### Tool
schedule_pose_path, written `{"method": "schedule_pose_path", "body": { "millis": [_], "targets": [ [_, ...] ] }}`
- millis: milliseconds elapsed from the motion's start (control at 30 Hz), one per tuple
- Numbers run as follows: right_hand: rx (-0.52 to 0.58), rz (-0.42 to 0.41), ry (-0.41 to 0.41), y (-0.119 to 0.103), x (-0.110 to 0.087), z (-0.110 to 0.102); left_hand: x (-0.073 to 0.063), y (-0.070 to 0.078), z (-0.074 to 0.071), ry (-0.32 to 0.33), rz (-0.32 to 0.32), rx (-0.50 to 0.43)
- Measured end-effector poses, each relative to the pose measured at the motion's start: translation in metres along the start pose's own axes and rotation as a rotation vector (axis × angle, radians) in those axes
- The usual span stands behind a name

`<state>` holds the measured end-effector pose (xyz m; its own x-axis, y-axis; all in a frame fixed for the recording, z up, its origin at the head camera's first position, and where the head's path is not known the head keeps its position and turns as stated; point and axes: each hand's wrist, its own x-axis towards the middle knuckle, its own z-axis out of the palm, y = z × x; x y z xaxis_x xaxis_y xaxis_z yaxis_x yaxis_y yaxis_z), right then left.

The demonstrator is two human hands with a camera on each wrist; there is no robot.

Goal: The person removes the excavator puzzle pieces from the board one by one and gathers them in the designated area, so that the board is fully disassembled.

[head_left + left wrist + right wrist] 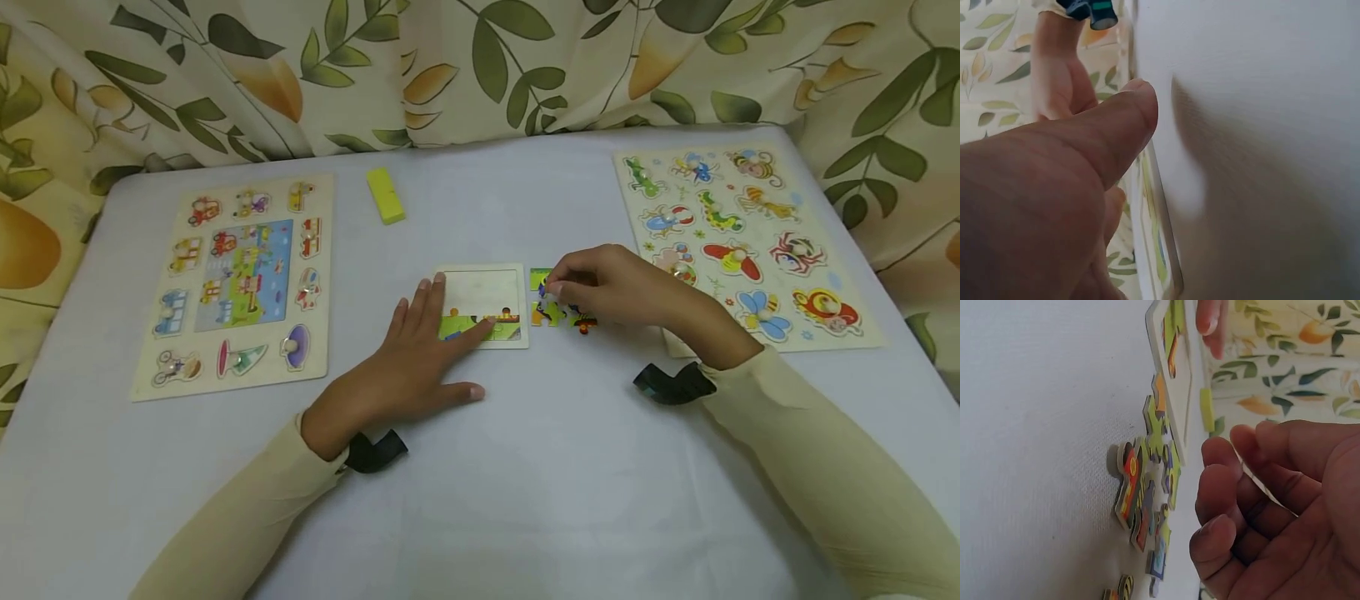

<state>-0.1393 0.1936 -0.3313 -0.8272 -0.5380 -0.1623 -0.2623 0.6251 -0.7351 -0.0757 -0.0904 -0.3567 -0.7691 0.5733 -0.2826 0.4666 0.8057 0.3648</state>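
In the head view my left hand [408, 354] lies spread across the left side of a small white puzzle frame [480, 267]. Its index fingertip touches the row of fitted pieces [506, 332] along the frame's lower edge; bare board shows above them. To the right of the frame is a cluster of loose jigsaw pieces [551, 315], green, orange, blue and red. My right hand [615, 287] hovers over their far side with bent fingers. In the right wrist view its fingers [1216, 487] stand off the pieces [1132, 481], and no piece shows between them.
A peg puzzle board [232, 379] with vehicles lies at the left, and one with insects [723, 312] at the right, partly under my right forearm. A yellow block [386, 196] sits toward the back. A leaf-patterned curtain [465, 75] hangs behind the white-covered table [525, 467].
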Motion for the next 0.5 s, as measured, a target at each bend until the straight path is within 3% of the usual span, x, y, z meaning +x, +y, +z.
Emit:
{"method": "schedule_pose_path", "body": {
  "millis": [133, 500],
  "targets": [
    [-0.007, -0.009, 0.001, 0.000, 0.007, 0.002, -0.005, -0.006, 0.003, -0.017, -0.044, -0.032],
    [-0.018, -0.063, 0.027, -0.016, 0.023, 0.013, -0.008, -0.009, 0.005, -0.040, -0.021, -0.013]
  ]
}}
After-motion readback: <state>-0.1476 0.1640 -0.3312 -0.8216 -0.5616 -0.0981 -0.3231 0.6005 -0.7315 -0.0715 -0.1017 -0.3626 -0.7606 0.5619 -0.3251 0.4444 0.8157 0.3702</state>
